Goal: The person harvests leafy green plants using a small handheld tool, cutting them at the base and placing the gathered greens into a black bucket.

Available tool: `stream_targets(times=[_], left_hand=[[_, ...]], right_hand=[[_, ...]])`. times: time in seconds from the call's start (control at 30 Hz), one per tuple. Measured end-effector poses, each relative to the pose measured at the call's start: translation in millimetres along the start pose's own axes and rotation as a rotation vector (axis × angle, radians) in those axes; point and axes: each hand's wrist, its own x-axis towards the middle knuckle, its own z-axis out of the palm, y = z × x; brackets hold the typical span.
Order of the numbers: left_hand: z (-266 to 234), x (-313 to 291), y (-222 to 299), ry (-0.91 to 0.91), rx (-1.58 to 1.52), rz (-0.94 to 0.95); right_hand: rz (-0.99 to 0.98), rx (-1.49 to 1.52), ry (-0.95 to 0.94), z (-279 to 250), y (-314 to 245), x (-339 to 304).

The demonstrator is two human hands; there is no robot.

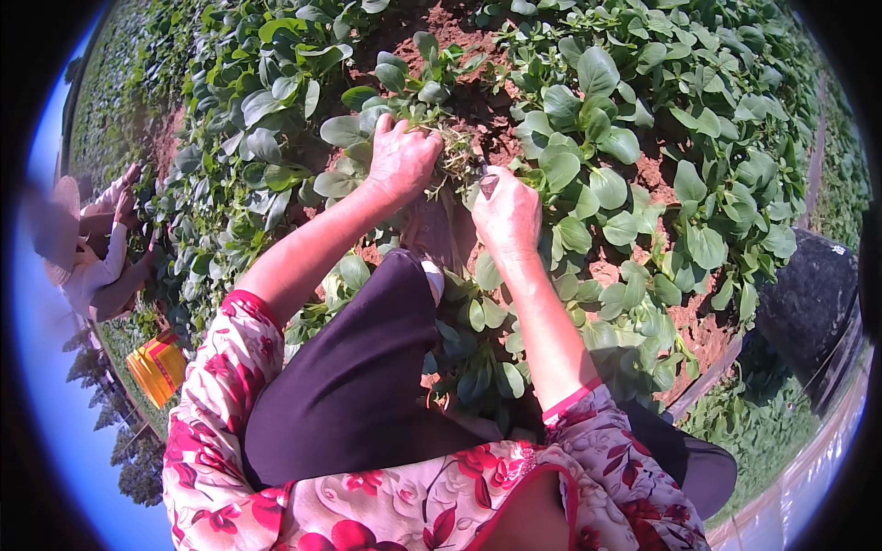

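My left hand (404,158) is closed, its fingertips pinched down among low green stems between the leafy plants. What it grips is mostly hidden by the fingers. A tangle of pale, partly dry weeds (457,154) lies between my two hands. Just to the right, my right hand (508,213) is wrapped round a small hand tool (488,183). Its dark end and a thin bit of metal point toward the weeds, but the fist hides the rest. Broad-leaved green plants (570,165) grow close around both hands.
Reddish soil (450,32) shows between the plants. At the far left a person in a straw hat (62,225) bends over the crop. A yellow and red basket-like container (156,369) stands near them. A large black object (808,303) is at right. My bent knee (400,271) is below my hands.
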Motion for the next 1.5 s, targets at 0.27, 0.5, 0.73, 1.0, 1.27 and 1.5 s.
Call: stream_targets(times=[0.27, 0.5, 0.73, 1.0, 1.27, 1.5], left_hand=[[-26, -24, 66, -0.120, -0.139, 0.138], [-6, -3, 57, -0.170, -0.046, 0.217], [6, 14, 18, -0.190, -0.174, -0.001], [14, 12, -10, -0.189, -0.058, -0.049], [12, 33, -15, -0.407, 0.015, -0.130], [17, 37, -17, -0.413, -0.030, -0.283]], right_hand=[[0.125, -0.033, 0.033, -40, 15, -22], [0.064, -0.135, 0.024, -64, 10, -6], [-0.185, -0.108, -0.013, -57, -1, 9], [-0.274, -0.187, -0.260, -38, -16, 35], [-0.302, -0.240, -0.340, -31, -11, 70], [-0.402, -0.266, -0.314, -8, 5, 72]])
